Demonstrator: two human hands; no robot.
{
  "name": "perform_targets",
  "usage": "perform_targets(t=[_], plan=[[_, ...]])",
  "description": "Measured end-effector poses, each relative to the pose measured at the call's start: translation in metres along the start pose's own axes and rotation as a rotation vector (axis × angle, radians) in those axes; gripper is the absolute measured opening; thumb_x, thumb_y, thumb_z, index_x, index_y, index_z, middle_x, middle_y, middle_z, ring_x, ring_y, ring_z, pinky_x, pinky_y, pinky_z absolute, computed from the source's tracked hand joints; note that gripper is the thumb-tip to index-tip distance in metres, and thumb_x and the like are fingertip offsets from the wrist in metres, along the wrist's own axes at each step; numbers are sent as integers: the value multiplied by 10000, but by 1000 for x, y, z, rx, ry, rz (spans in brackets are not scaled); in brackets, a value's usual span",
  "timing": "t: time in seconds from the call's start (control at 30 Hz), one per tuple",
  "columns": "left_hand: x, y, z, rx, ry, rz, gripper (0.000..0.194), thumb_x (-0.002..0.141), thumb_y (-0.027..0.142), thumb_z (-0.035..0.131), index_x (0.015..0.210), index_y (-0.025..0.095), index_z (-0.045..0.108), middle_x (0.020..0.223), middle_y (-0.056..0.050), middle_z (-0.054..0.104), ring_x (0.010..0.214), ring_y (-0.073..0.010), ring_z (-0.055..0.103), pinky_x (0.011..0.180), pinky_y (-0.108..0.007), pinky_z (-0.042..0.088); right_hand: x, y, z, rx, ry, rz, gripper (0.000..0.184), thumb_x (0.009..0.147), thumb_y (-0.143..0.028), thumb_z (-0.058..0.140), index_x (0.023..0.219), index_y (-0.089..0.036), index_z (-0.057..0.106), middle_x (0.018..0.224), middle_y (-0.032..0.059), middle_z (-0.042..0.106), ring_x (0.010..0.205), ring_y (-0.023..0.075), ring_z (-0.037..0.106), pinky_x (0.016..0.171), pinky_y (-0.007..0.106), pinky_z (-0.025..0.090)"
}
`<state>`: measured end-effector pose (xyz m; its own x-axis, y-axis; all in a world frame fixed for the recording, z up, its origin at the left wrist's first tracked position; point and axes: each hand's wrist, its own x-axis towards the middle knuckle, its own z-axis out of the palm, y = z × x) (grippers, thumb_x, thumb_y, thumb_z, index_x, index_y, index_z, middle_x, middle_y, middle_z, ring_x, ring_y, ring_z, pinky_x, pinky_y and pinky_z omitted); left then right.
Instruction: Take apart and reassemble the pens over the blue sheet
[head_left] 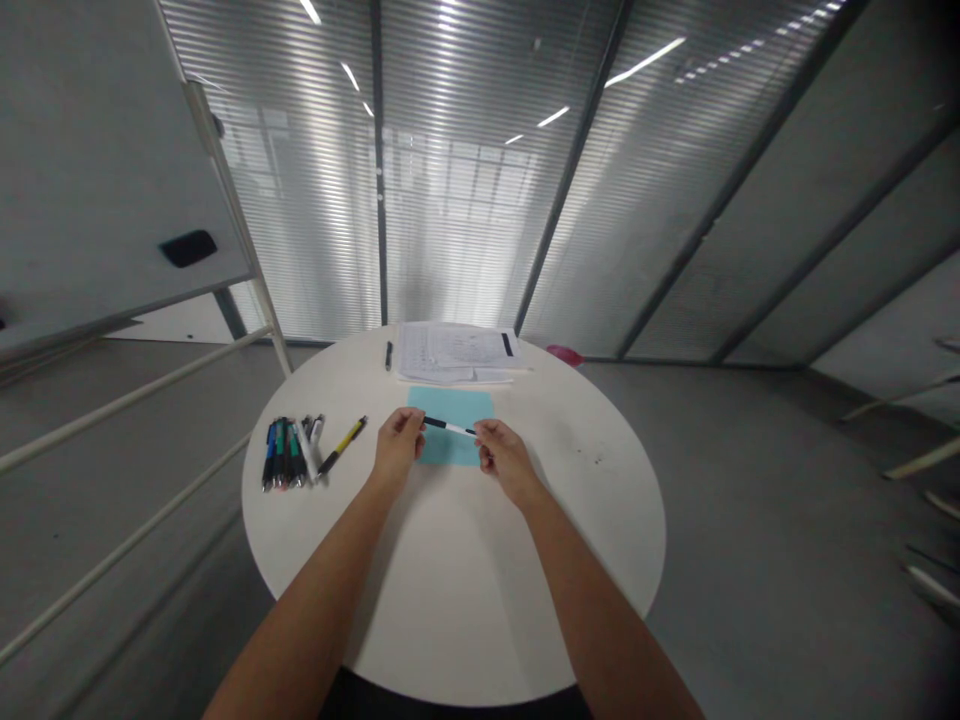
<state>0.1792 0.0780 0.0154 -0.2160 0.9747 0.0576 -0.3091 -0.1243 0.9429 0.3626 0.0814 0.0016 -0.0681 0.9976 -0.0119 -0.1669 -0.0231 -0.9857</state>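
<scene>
Both my hands hold one pen [448, 427] with a white barrel and black ends, a little above a light blue sheet of paper [452, 407] on the round white table [450, 590]. My left hand [397, 447] pinches the pen's black left end. My right hand [501, 457] pinches its right end. The pen lies nearly level between the two hands.
A bunch of several pens [289, 452] lies at the table's left, with a yellow and black pen [343, 445] beside it. A stack of printed papers [454, 352] and a black pen [388, 355] lie at the far edge. A whiteboard stand [225, 200] rises at the left.
</scene>
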Motion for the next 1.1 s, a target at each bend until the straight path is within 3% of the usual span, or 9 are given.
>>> perform_targets(t=[0.13,0.3,0.57,0.73,0.97,1.1], plan=[[2,-1,-2,-1,-3,-1,310,700,445,669,735,171,527,625,54,504,381,-31,388,336,-176,231,0,0,-1,10,-22,12,356,670,-435,726,913,-224,575,508,-90,475,391,63,408,379,189,324],[2,-1,-1,-12,-4,-9,298,708,440,654,758,173,531,635,48,513,389,-35,397,338,-171,240,-2,-3,2,35,-9,41,341,666,-480,714,828,-208,589,671,-46,576,414,44,440,375,182,308],[2,-2,0,36,40,1,341,763,511,584,772,184,491,624,49,521,391,-40,400,340,-158,259,-2,-3,0,46,14,27,330,666,-482,711,826,-210,614,723,-39,575,436,43,452,389,185,318],[5,-5,-2,62,66,37,282,774,458,578,819,191,497,634,45,552,376,-43,403,339,-156,260,1,-3,-2,64,70,12,327,648,-460,721,818,-202,611,722,-40,563,435,43,455,386,192,316],[7,-5,-4,66,106,-34,216,738,363,575,844,175,556,604,34,572,347,-48,396,336,-165,244,3,-5,-4,91,140,25,330,626,-450,721,795,-195,596,685,-43,558,422,45,449,386,196,293],[7,-8,-6,130,106,27,224,779,378,522,858,174,567,603,19,593,328,-59,403,335,-182,250,5,-4,-6,104,160,21,303,635,-428,715,786,-194,595,670,-43,550,420,46,443,385,195,288]])
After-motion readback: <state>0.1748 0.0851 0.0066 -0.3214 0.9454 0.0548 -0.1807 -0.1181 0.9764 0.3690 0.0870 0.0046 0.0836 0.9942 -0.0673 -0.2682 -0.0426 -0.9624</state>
